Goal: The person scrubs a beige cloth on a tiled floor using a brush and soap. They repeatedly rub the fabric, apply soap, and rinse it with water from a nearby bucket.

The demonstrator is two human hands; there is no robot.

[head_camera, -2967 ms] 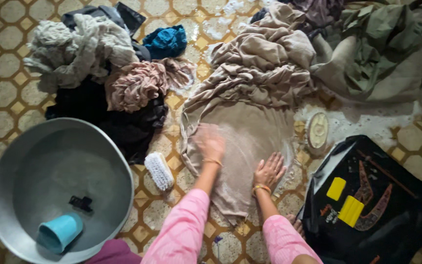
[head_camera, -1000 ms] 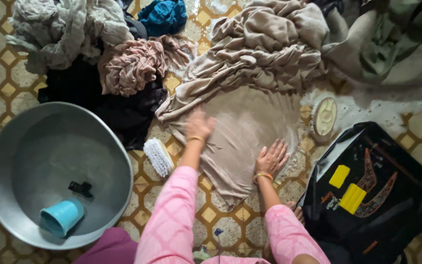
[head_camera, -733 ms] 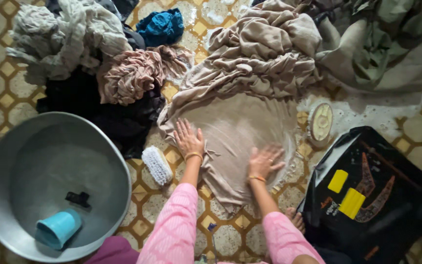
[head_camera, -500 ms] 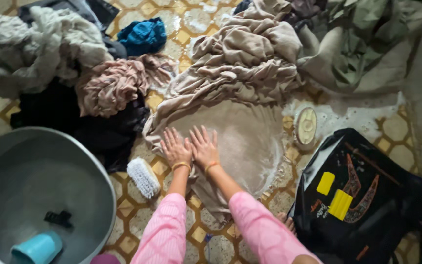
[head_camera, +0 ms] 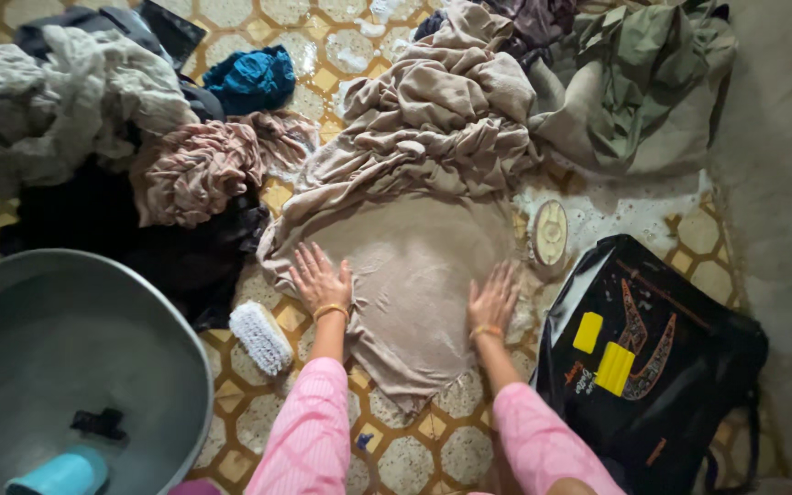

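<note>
Pressing flat with fingers spread, the left hand [head_camera: 321, 280] and right hand [head_camera: 492, 301] rest on the wet beige cloth [head_camera: 412, 266]. It stretches lengthwise away from the person, bunched at the far end.

A wet, matt beige cloth [head_camera: 414, 266] lies wrinkled mid-frame on the glossy patterned tiled floor [head_camera: 396, 454]. At lower left, a dull grey metal basin [head_camera: 93, 339] looks smooth; beside it, a white bristled scrubbing brush [head_camera: 261, 336]. The black bag [head_camera: 680, 367] at lower right shines faintly.

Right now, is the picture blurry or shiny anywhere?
Head view: mostly sharp; the right hand looks slightly smeared, the left hand crisper. Wet floor tiles glint at the top. Light is soft, with dim corners around the metal basin.
</note>
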